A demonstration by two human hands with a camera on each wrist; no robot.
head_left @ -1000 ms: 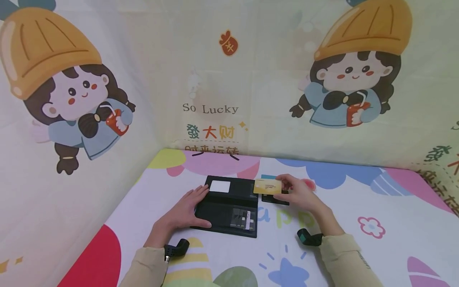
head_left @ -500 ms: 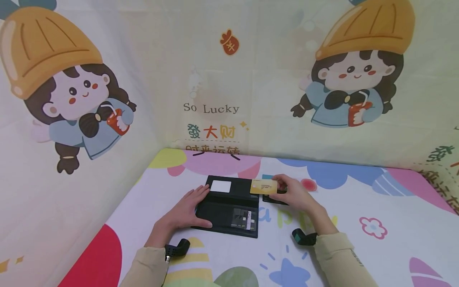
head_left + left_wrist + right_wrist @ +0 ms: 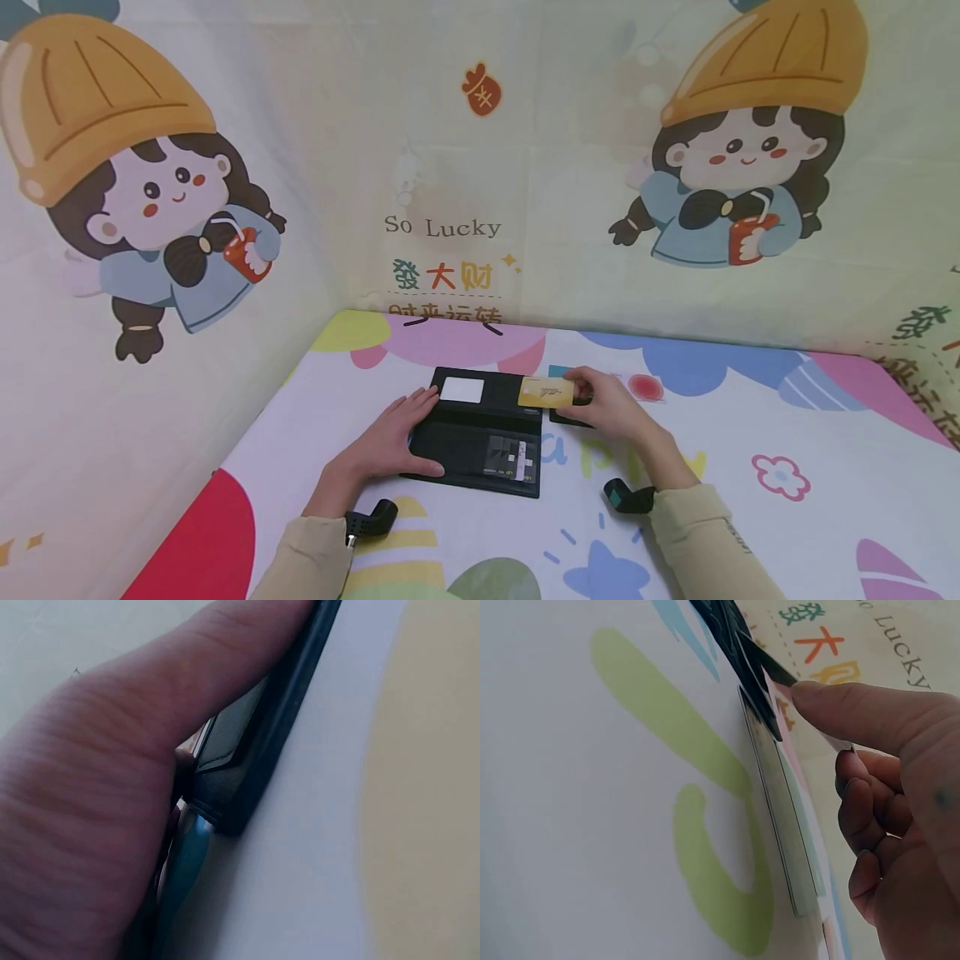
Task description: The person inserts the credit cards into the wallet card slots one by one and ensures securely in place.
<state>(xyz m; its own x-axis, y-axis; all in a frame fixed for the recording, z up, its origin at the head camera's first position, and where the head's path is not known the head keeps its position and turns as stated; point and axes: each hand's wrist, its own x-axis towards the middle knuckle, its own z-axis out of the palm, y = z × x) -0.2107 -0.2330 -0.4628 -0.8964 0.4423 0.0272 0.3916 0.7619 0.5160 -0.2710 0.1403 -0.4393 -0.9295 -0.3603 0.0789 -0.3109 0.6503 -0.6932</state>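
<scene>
A black wallet [image 3: 457, 446] lies open on the table, with a white rectangle [image 3: 462, 390] on its upper panel and dark and white cards [image 3: 510, 457] at the lower right. My left hand [image 3: 386, 442] rests on its left side, fingers on the upper part and thumb along the lower panel. In the left wrist view the thumb lies over the wallet's edge [image 3: 259, 765]. My right hand [image 3: 611, 404] pinches a yellow card [image 3: 542, 392] by its right end. The card's left end overlaps the right side of the upper panel.
Partly under my right hand, a black card [image 3: 567, 417] and a teal card [image 3: 557, 370] lie right of the wallet. A red round print [image 3: 647, 387] shows beyond that hand. A patterned cloth wall [image 3: 555, 250] rises behind the table.
My right hand has moved left with the yellow card, which now reaches further over the wallet's upper panel. The left hand and the wallet have stayed in place.
</scene>
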